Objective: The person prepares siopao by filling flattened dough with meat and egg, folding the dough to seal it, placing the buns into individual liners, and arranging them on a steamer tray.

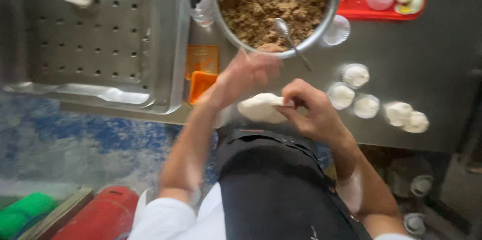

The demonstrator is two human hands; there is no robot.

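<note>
— What are the hands doing?

— Both hold one flat piece of white dough (261, 107) over the front edge of the bench (427, 69). The right hand (311, 109) pinches its side with closed fingers — the left hand (241, 79) is blurry, so I cannot tell its grip.

— What is close by?

— A big metal bowl (331, 9) of brown filling with a spoon (288, 39) stands at the back edge. Small dough balls (366, 105) sit in paper cups to the right — a holey metal tray (100, 39) lies at the left end.
</note>
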